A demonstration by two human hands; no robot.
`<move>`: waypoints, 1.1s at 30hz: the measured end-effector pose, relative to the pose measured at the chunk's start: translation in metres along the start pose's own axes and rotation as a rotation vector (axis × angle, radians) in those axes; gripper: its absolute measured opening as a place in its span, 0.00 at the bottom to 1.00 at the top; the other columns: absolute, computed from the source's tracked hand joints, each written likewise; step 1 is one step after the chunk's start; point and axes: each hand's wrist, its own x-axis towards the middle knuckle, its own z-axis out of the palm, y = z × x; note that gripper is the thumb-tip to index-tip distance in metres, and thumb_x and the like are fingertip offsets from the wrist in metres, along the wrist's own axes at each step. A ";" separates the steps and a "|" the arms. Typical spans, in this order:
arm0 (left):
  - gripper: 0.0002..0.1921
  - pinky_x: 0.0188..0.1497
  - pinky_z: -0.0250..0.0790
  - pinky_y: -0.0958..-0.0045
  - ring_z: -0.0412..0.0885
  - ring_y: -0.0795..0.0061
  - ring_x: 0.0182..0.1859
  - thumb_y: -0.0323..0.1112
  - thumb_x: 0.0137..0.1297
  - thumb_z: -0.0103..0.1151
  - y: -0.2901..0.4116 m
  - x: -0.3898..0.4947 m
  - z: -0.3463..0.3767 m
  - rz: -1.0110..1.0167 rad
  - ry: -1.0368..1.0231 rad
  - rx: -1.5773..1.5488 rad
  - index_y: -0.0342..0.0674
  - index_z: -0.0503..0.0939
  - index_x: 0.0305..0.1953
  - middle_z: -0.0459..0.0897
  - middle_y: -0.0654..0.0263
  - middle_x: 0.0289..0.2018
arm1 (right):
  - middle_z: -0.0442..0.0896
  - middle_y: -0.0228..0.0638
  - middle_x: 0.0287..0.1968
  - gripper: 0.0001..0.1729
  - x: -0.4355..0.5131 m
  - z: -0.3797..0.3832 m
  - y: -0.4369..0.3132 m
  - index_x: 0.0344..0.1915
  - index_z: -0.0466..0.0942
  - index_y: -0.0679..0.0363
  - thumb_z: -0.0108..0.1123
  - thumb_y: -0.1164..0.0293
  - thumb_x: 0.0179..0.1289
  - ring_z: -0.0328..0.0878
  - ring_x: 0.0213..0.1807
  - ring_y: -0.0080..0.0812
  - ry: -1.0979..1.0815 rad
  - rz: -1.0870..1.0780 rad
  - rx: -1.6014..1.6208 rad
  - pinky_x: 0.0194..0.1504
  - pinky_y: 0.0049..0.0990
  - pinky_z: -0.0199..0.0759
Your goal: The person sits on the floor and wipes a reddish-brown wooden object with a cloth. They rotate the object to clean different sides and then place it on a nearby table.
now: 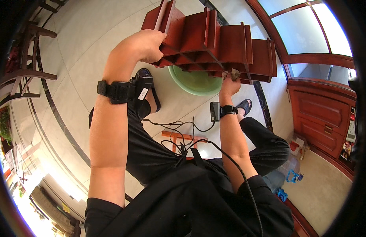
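A reddish-brown wooden rack with stepped compartments is tilted in front of me, above the floor. My left hand grips its left end, thumb and fingers around the edge. Lower right, my right hand holds a crumpled greyish cloth against the rack's near lower edge. Part of the cloth is hidden by the fingers. Below the rack, a pale green basin stands on the tiles, its far side covered by the rack. What the basin holds is hard to make out.
Black cables run from the wrist-worn devices across my lap. A low wooden stool shows between my legs. Dark wooden chairs stand at left. A red-brown cabinet and large plastic water bottles are at right.
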 end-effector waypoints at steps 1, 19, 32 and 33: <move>0.28 0.58 0.76 0.57 0.83 0.47 0.55 0.29 0.61 0.62 0.000 0.000 0.000 -0.012 -0.010 0.001 0.37 0.74 0.64 0.85 0.46 0.52 | 0.91 0.50 0.43 0.18 -0.001 0.002 0.002 0.45 0.86 0.68 0.70 0.66 0.60 0.88 0.44 0.48 -0.037 0.009 0.091 0.50 0.39 0.77; 0.27 0.60 0.75 0.57 0.83 0.47 0.56 0.32 0.63 0.63 0.003 0.000 -0.001 0.015 -0.014 0.020 0.36 0.75 0.64 0.84 0.45 0.54 | 0.90 0.48 0.47 0.24 0.000 0.022 0.049 0.52 0.84 0.66 0.73 0.65 0.59 0.88 0.46 0.46 -0.275 0.160 0.188 0.52 0.39 0.79; 0.30 0.61 0.76 0.57 0.82 0.47 0.57 0.30 0.62 0.63 0.005 0.003 0.002 -0.060 -0.032 0.061 0.37 0.73 0.68 0.84 0.45 0.56 | 0.89 0.42 0.48 0.22 -0.053 0.047 0.017 0.54 0.84 0.63 0.73 0.67 0.61 0.86 0.44 0.37 -0.351 0.355 0.209 0.41 0.35 0.78; 0.30 0.61 0.75 0.57 0.82 0.47 0.58 0.30 0.63 0.63 0.005 0.002 0.002 -0.063 -0.031 0.062 0.37 0.73 0.68 0.83 0.45 0.56 | 0.88 0.41 0.47 0.22 -0.053 0.049 0.020 0.54 0.83 0.63 0.72 0.67 0.62 0.86 0.44 0.38 -0.407 0.394 0.306 0.41 0.35 0.78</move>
